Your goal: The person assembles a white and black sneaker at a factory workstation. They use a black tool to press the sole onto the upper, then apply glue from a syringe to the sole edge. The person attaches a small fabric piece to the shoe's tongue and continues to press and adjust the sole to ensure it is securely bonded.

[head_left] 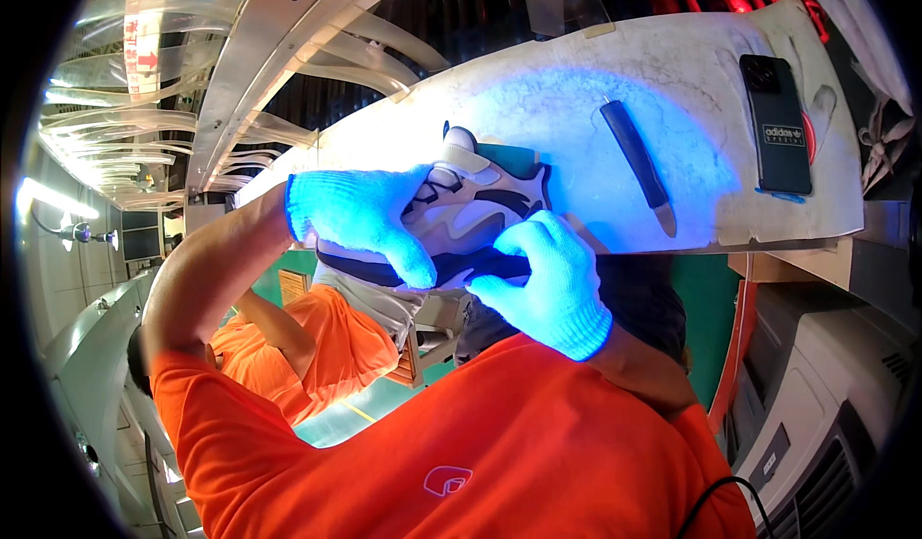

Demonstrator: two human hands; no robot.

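A white, grey and black sneaker lies on its side, at the near edge of the bench, its sole toward me. My left hand, in a knitted glove lit bright blue, is closed over one end of it, thumb pressed on the dark lower edge. At the other end, my gloved right hand is closed, with thumb and forefinger pinching the sole's side. Whether a small piece sits between those fingertips cannot be made out. A strap and laces show at the shoe's far side.
A pale bench sheet holds a dark-handled tool with a pointed tip, right of the shoe. Farther right lies a black phone. Clear curved strips hang from a metal frame at left. Another person in orange sits beyond my left arm.
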